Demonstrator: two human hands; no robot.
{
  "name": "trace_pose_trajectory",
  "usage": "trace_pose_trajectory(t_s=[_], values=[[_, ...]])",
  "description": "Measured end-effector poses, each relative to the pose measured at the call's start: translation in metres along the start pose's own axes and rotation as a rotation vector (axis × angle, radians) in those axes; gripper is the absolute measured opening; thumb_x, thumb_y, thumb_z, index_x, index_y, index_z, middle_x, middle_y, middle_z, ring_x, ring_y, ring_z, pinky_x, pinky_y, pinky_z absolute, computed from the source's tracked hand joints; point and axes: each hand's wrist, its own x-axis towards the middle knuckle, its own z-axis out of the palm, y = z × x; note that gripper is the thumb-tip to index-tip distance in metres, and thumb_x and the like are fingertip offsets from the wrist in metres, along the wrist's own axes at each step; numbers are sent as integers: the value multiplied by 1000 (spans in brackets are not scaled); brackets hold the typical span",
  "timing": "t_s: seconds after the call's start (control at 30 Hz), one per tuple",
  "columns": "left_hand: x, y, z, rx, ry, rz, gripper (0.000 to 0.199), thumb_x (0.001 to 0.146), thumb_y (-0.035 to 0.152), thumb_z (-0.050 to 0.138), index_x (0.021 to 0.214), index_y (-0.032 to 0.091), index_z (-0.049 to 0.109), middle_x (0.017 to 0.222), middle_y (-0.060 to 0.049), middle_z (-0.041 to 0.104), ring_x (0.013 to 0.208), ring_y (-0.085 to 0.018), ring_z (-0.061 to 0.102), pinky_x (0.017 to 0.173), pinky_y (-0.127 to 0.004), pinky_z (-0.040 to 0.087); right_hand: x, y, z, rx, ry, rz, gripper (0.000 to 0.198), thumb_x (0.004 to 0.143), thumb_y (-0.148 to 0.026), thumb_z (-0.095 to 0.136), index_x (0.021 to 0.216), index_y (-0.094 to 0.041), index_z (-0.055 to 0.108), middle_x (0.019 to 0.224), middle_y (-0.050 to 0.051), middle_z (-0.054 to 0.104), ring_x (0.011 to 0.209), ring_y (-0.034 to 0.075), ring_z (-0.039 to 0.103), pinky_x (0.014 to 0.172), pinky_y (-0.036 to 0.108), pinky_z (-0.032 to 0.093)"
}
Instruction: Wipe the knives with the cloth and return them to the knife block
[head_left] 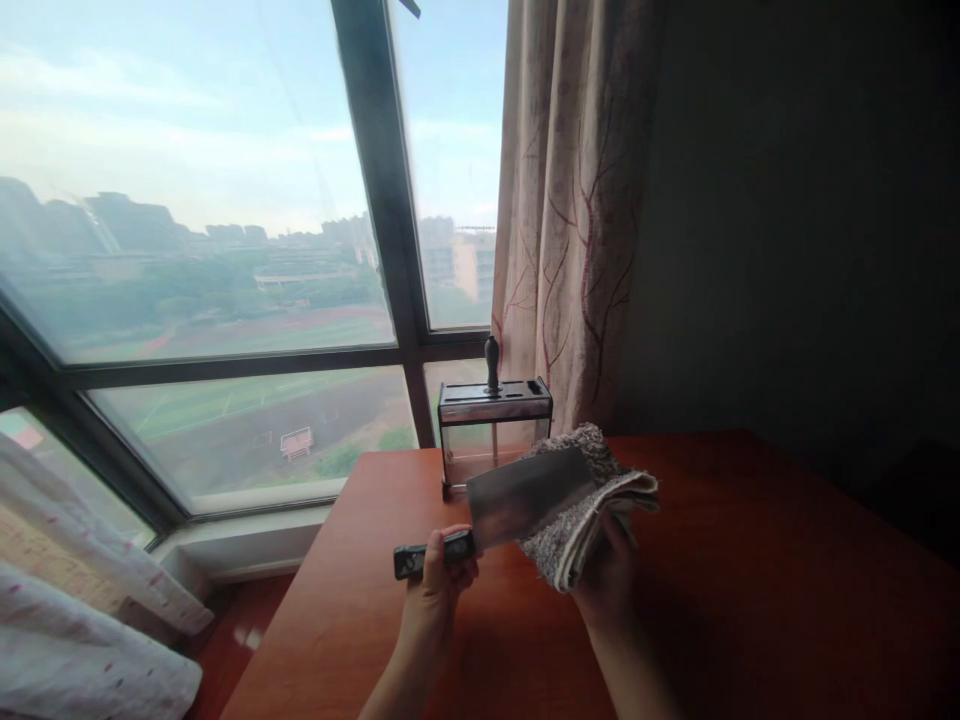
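Observation:
My left hand (441, 572) is closed around the dark handle of a cleaver (532, 492), thumb on top. The broad, shiny blade points up and to the right, above the table. My right hand (609, 570) grips a folded, fluffy grey cloth (577, 530) with pale edges. The cloth lies behind and against the far part of the blade. Most of the right fingers are hidden by the cloth or in shadow. Beyond the blade stands a clear-sided knife block (495, 402) with a dark slotted top. One dark knife handle (491, 362) sticks up from it.
A reddish-brown wooden table (360, 520) lies under my hands. Behind it are a large window (225, 250) with dark frames and a patterned curtain (570, 200). Another curtain (82, 640) hangs at the lower left. The right side is a dark wall (787, 220).

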Motion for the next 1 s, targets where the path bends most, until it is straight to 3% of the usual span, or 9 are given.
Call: trace_pose_trajectory(t_s=[0.13,0.37,0.57,0.7,0.8,0.87,0.93,1.0], values=[[-3,11,1,-101,33,26,33,63,42,78,73,11,69,62,-4,67,53,-13,60,50,-21,49,-1,-6,-3,-25,10,-58,30,68,-33,75,97,-32,70,103,-3,74,97,23,67,92,44,50],[-1,9,-1,-181,57,-4,23,69,30,77,80,11,70,65,-5,68,54,-12,62,47,-18,51,-5,0,-2,-45,-4,-41,32,65,-37,78,95,-31,71,103,-1,74,98,25,66,92,47,49],[-2,-11,-1,-31,-57,10,44,70,47,74,99,14,69,74,-7,71,61,-15,66,53,-20,52,-8,16,7,-6,17,7,28,68,-32,77,95,-29,70,95,-2,75,92,20,68,88,39,52],[-4,-32,-3,140,-181,4,60,68,56,72,114,18,65,94,-12,72,72,-21,69,53,-24,52,-9,24,8,-33,79,20,25,71,-38,76,94,-27,70,90,-3,75,88,19,68,83,35,54],[-6,-45,-2,157,-209,-9,71,66,62,69,124,22,59,113,-14,69,88,-28,68,65,-32,55,-10,32,8,-58,67,47,28,71,-39,76,94,-25,70,93,-1,75,93,21,68,85,37,53],[-6,-49,-1,152,-202,24,77,65,65,68,128,24,55,121,-13,66,105,-32,64,82,-40,53,-12,40,8,-49,48,113,30,69,-40,77,94,-24,71,95,1,75,95,23,67,86,38,53],[-5,-50,-1,189,-173,86,77,63,67,68,126,23,58,123,-12,65,119,-34,55,100,-43,42,-14,49,7,-49,40,170,32,66,-39,79,94,-24,70,97,1,74,98,24,66,84,38,54],[-4,-48,-2,246,-126,99,71,64,66,67,118,21,64,121,-12,66,126,-35,49,109,-42,32,-16,59,5,-66,44,196,33,65,-37,80,94,-25,70,99,1,74,96,23,67,82,37,54]])
